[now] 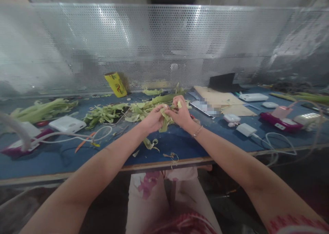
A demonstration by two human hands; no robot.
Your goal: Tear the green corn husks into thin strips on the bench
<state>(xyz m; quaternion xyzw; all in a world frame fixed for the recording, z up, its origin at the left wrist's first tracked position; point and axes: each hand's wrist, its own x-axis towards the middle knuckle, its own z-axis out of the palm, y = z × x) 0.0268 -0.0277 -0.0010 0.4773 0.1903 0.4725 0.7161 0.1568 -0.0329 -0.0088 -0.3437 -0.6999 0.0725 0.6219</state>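
My left hand (pixel 156 119) and my right hand (pixel 182 113) meet over the middle of the blue table (pixel 177 145). Between them is a piece of pale green leaf (pixel 164 122), pinched by the fingers of both. A bracelet circles my right wrist. Behind my hands lies a loose heap of green leaf strips (pixel 138 110), with a longer green piece (pixel 164 98) across it. A few scraps (pixel 149 144) lie on the table just in front of my hands.
More leaves (pixel 43 110) spread over the left side. White chargers and cables (pixel 246 129) lie on both sides. A yellow packet (pixel 115 85) leans at the back near a perforated metal screen (pixel 177 32). Brown paper (pixel 218 97) and a dark folder (pixel 222 82) are at the back right.
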